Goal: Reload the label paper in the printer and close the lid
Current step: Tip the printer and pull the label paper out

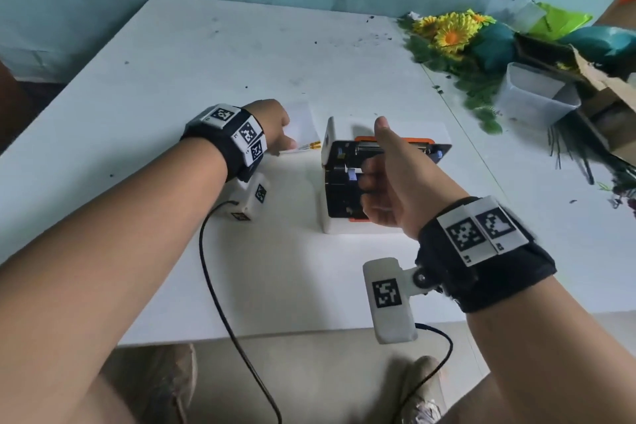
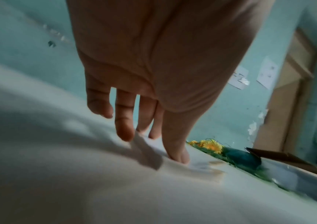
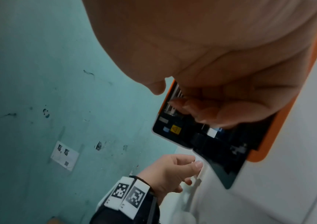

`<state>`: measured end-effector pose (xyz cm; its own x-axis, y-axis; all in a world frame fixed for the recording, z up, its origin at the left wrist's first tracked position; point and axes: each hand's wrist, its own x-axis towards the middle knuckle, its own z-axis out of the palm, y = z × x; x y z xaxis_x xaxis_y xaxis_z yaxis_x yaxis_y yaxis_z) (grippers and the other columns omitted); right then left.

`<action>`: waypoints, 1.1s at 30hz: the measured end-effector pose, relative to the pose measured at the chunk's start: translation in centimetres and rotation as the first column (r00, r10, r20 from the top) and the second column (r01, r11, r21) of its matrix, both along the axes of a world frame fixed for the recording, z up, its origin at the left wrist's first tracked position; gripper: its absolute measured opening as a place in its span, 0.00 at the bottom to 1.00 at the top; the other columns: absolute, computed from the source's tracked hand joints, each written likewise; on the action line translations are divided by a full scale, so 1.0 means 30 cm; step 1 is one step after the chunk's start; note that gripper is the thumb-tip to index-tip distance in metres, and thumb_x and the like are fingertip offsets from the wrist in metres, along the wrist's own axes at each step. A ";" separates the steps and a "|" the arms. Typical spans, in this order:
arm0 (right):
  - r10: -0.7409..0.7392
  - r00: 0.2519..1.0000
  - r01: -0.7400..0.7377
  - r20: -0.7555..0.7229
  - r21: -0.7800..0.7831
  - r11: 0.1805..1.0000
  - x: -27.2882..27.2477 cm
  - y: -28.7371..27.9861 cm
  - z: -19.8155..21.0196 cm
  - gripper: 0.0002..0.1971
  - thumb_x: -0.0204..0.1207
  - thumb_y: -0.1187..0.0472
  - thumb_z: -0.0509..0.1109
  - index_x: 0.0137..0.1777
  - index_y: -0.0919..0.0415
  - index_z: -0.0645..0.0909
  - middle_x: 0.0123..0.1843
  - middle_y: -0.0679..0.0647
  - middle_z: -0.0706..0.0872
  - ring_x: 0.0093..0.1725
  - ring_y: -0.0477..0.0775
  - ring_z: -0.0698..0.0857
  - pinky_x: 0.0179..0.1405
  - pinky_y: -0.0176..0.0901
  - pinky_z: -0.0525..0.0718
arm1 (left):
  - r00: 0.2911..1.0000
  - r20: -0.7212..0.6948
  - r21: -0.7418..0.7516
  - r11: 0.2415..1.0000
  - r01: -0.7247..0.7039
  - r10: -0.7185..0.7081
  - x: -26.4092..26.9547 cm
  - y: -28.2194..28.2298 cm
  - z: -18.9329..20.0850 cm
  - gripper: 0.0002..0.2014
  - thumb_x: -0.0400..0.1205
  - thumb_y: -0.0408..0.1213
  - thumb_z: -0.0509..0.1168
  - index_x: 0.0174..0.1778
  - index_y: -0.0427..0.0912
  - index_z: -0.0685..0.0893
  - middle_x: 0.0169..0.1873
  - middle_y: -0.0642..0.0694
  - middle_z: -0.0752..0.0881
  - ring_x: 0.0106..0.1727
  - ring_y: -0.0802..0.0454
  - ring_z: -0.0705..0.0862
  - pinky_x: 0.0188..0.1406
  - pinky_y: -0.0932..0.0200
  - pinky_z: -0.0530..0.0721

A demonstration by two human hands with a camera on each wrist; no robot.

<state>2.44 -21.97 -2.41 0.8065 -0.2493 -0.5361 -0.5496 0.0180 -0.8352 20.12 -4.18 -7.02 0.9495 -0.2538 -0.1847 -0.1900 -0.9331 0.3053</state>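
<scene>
The white label printer [image 1: 344, 227] sits mid-table with its lid open, showing a black inner bay [image 1: 340, 189] and an orange rim [image 1: 413, 140]. My right hand [image 1: 371, 151] reaches into the bay with fingers curled on a black inner part and thumb raised; the right wrist view shows those fingers [image 3: 201, 109] against the black inside with its yellow warning sticker [image 3: 175, 129]. A white label paper sheet [image 1: 303, 124] lies flat just left of the printer. My left hand [image 1: 280, 134] rests on it, thumb and straight fingertips [image 2: 125, 133] touching the sheet [image 2: 201, 165].
Artificial yellow flowers with green leaves [image 1: 451, 31], a clear plastic tub [image 1: 537, 96] and a cardboard box [image 1: 605, 107] crowd the table's far right. A black cable [image 1: 220, 303] hangs over the near table edge [image 1: 275, 334]. A teal wall stands behind.
</scene>
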 end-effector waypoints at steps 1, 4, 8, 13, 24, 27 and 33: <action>0.011 1.000 -0.011 -0.001 -0.009 1.000 0.001 0.000 -0.003 0.34 0.85 0.23 0.58 0.32 0.52 0.71 0.33 0.51 0.76 0.33 0.55 0.73 0.37 0.45 0.78 | 1.000 0.014 0.022 1.000 0.009 -0.009 0.007 -0.001 0.004 0.31 0.84 0.47 0.78 0.81 0.37 0.81 0.78 0.40 0.84 0.78 0.39 0.83 0.77 0.49 0.80; 0.024 1.000 -0.024 0.000 -0.040 0.999 -0.001 0.001 -0.005 0.34 0.85 0.22 0.57 0.32 0.52 0.71 0.33 0.51 0.75 0.32 0.55 0.73 0.36 0.44 0.78 | 0.999 0.029 0.071 0.997 0.024 -0.026 0.019 -0.006 0.015 0.27 0.79 0.48 0.82 0.70 0.40 0.89 0.68 0.42 0.91 0.67 0.39 0.89 0.68 0.48 0.86; 0.034 0.999 -0.034 0.000 -0.055 0.998 -0.013 0.012 0.003 0.34 0.86 0.24 0.57 0.34 0.53 0.73 0.33 0.51 0.76 0.32 0.54 0.75 0.37 0.45 0.80 | 0.999 0.047 0.088 0.996 -0.020 0.015 0.011 -0.010 0.034 0.23 0.66 0.52 0.89 0.52 0.44 0.95 0.50 0.46 0.96 0.51 0.41 0.94 0.60 0.46 0.92; 0.027 1.000 -0.026 0.014 -0.075 0.997 -0.034 0.023 0.006 0.32 0.87 0.26 0.60 0.36 0.54 0.75 0.32 0.51 0.79 0.30 0.54 0.78 0.33 0.43 0.82 | 0.998 0.053 0.106 0.994 -0.034 0.029 -0.017 -0.026 0.059 0.22 0.66 0.50 0.90 0.50 0.43 0.94 0.46 0.44 0.96 0.49 0.40 0.94 0.58 0.45 0.93; 0.032 0.999 -0.031 0.019 -0.090 0.995 -0.042 0.024 0.015 0.30 0.88 0.29 0.63 0.41 0.56 0.80 0.36 0.52 0.82 0.30 0.54 0.82 0.22 0.35 0.82 | 0.979 0.131 -0.304 0.946 -0.112 0.158 -0.046 0.044 0.179 0.15 0.82 0.42 0.80 0.32 0.48 0.85 0.36 0.51 0.85 0.45 0.48 0.84 0.48 0.58 0.79; 0.035 0.999 -0.033 0.017 -0.090 0.995 -0.039 0.027 0.016 0.29 0.87 0.29 0.65 0.41 0.56 0.81 0.36 0.52 0.82 0.30 0.53 0.82 0.22 0.35 0.82 | 0.973 0.129 -0.393 0.911 -0.126 0.191 -0.048 0.051 0.195 0.14 0.81 0.41 0.81 0.32 0.47 0.87 0.30 0.54 0.84 0.34 0.54 0.82 0.34 0.63 0.76; 0.051 0.998 -0.048 0.031 -0.094 0.994 -0.041 0.030 0.013 0.28 0.89 0.31 0.64 0.46 0.57 0.83 0.37 0.51 0.83 0.31 0.52 0.82 0.28 0.39 0.82 | 0.969 0.085 -0.495 0.854 -0.160 0.231 -0.062 0.031 0.169 0.08 0.77 0.36 0.85 0.46 0.43 0.93 0.33 0.55 0.84 0.31 0.59 0.81 0.32 0.63 0.78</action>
